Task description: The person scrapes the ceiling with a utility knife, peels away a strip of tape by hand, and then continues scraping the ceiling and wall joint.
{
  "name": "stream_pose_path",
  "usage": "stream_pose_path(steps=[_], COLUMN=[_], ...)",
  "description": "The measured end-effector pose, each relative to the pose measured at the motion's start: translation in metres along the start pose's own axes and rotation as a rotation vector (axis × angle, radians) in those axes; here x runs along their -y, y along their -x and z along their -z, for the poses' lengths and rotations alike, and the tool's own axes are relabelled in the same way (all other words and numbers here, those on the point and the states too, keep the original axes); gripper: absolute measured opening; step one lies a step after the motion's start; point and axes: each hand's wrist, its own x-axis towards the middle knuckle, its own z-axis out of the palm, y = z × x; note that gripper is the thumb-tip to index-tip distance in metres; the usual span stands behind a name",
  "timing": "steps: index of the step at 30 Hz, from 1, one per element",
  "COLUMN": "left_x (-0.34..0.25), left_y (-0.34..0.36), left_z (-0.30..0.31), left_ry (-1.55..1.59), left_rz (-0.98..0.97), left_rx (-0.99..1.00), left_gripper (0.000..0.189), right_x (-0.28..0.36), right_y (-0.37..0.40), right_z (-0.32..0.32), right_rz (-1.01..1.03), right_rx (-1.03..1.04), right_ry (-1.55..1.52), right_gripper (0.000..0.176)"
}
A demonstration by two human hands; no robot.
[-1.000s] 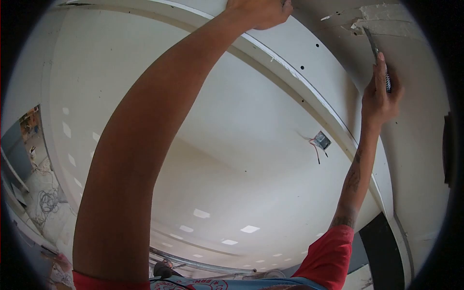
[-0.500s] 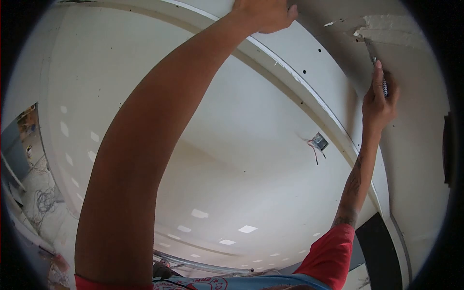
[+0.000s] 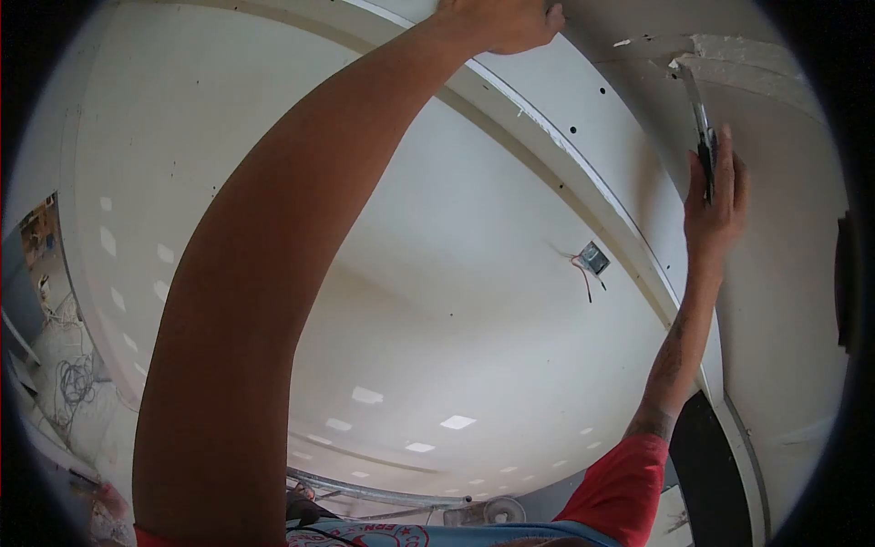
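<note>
My right hand (image 3: 718,205) is raised at the upper right, closed on a utility knife (image 3: 702,137) with a long silver blade and a dark handle. Its thumb and fingers lie stretched along the handle. The blade points up, its tip at a small torn white spot (image 3: 675,65) on the grey board, at the end of a pale joint strip (image 3: 752,68). At the top edge, my left hand (image 3: 506,25) is against the white curved panel (image 3: 602,114). Its thumb sticks out to the right; the other fingers are mostly out of frame.
A white ledge (image 3: 547,137) with a rough edge curves below the panel. In the large white surface (image 3: 437,273) is an electrical box (image 3: 595,258) with loose wires. A coil of cable (image 3: 75,378) lies on the floor at left. A fan (image 3: 503,512) shows at the bottom.
My right fingers have straightened along the knife, and more of its blade and handle shows. The tip remains at the torn spot. My left hand stays put; the view has shifted slightly.
</note>
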Motion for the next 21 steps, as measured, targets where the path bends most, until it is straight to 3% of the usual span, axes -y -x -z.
stream_pose_path(steps=[3,4,8,10,14,21], left_x=[0.0,0.0,-0.001,0.0,-0.001,-0.002], left_y=[0.0,0.001,0.003,0.004,0.003,0.004], left_z=[0.005,0.008,0.003,0.005,-0.001,0.004], left_ry=[0.005,0.015,0.033,0.013,-0.017,-0.001], left_rz=[0.015,0.035,0.032,0.025,-0.005,0.014], left_rx=[0.013,0.042,0.006,0.025,-0.06,0.005], left_gripper=[0.06,0.06,0.059,0.059,0.058,0.058], right_x=[-0.016,-0.029,-0.027,-0.026,-0.046,-0.048], right_y=[-0.008,0.001,-0.013,-0.019,-0.021,-0.024], right_z=[0.008,0.004,0.016,0.02,0.023,0.014], right_rz=[-0.058,-0.191,-0.112,0.048,0.08,0.149], right_rx=[0.092,0.148,0.134,0.021,0.118,0.101], right_ry=[-0.031,-0.084,-0.062,-0.088,-0.09,-0.041], right_gripper=[0.049,0.043,0.045,0.053,0.057,0.055])
